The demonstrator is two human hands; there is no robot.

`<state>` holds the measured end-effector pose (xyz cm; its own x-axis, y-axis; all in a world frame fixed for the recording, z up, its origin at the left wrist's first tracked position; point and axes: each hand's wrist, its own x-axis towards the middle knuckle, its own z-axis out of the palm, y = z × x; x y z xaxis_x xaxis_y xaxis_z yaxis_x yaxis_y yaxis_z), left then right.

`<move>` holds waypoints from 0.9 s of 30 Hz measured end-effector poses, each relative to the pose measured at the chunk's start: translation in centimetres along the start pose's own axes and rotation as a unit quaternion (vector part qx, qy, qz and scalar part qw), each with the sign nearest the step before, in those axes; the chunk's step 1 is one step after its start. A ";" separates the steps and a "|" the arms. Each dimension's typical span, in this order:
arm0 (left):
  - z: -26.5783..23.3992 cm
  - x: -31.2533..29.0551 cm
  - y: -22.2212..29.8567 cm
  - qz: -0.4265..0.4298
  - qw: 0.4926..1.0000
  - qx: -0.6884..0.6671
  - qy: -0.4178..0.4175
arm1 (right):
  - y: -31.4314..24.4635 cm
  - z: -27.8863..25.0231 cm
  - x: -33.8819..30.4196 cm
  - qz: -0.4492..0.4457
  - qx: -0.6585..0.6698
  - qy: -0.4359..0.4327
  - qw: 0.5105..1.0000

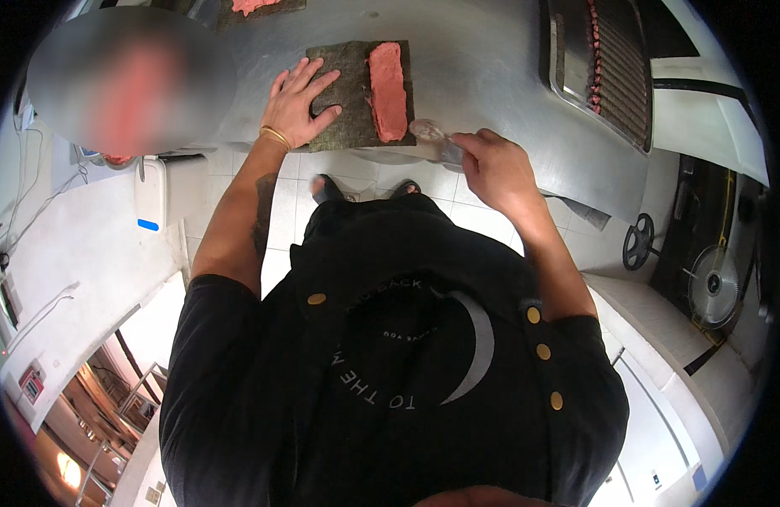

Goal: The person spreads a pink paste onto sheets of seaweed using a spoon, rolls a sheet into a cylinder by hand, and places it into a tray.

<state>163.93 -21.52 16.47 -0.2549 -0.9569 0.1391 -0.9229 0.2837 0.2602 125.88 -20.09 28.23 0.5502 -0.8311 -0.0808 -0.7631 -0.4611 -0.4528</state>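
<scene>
A dark green sheet of nori (349, 63) lies flat at the near edge of the steel table. Along its right side runs a thick strip of pink paste (388, 93). My left hand (298, 106) rests on the left part of the sheet, fingers spread. Just right of the sheet's lower corner, my right hand (501, 169) is closed around the handle of a spoon (429, 130). Pale residue coats the spoon's head, which is slightly blurred and close to the paste's lower end.
On the right of the steel table (483, 59) stands a metal tray (557, 72) with a row of dark rolls, pink at their ends. Another nori sheet with pink paste (256, 7) is at the far edge. A fan (712, 286) is at far right. The upper left is blurred.
</scene>
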 end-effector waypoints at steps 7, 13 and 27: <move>-0.2 0.1 0.2 -0.004 1.000 0.001 -0.013 | -0.3 1.3 3.4 -0.073 -0.102 -0.063 0.990; -0.4 -0.1 0.2 -0.010 1.000 0.012 -0.015 | -0.5 -2.6 4.8 -0.038 -0.074 -0.027 0.996; -0.3 -0.2 0.4 -0.029 1.000 -0.001 -0.005 | 0.9 -3.0 14.3 -0.077 -0.183 -0.054 0.979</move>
<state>163.70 -21.15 16.88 -0.2041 -0.9723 0.1142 -0.9356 0.2281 0.2694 132.03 -33.33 29.36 0.6855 -0.7146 -0.1396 -0.7280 -0.6749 -0.1203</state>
